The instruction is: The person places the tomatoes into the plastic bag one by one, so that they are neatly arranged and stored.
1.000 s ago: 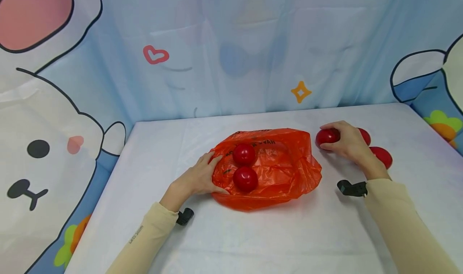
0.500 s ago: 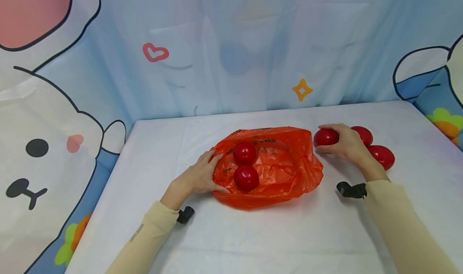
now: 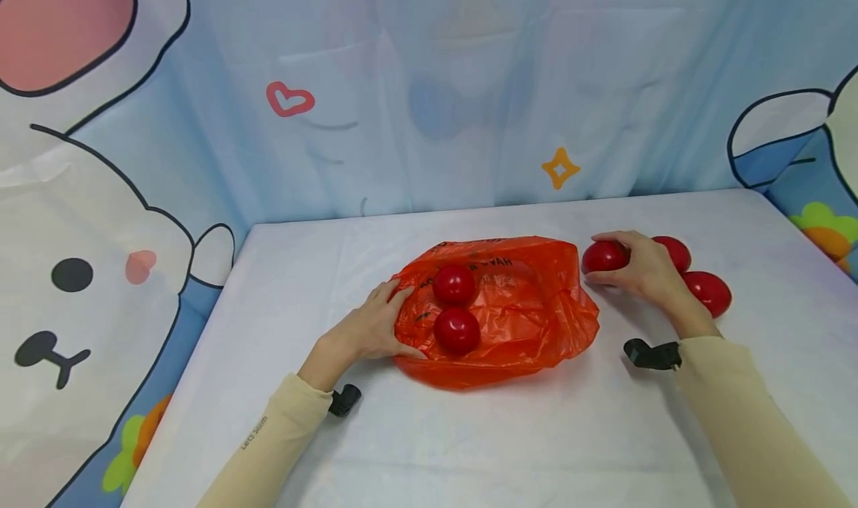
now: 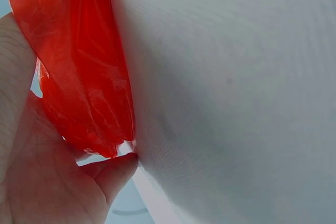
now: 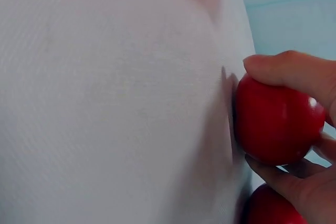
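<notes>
One red ball (image 3: 604, 257), right hand (image 3: 645, 270) gripping it; orange bag (image 3: 519, 314), long axis sideways, left hand (image 3: 369, 329) spread against it

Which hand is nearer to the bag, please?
Left. The left hand touches the bag on its left; the right hand is just beyond its right side, holding a red ball.

The left hand (image 4: 50, 184) lies at the lower left, its fingers (image 4: 116, 176) around the end of a crumpled, shiny red plastic bag (image 4: 86, 72) beside the white-covered desk (image 4: 226, 93).
</notes>
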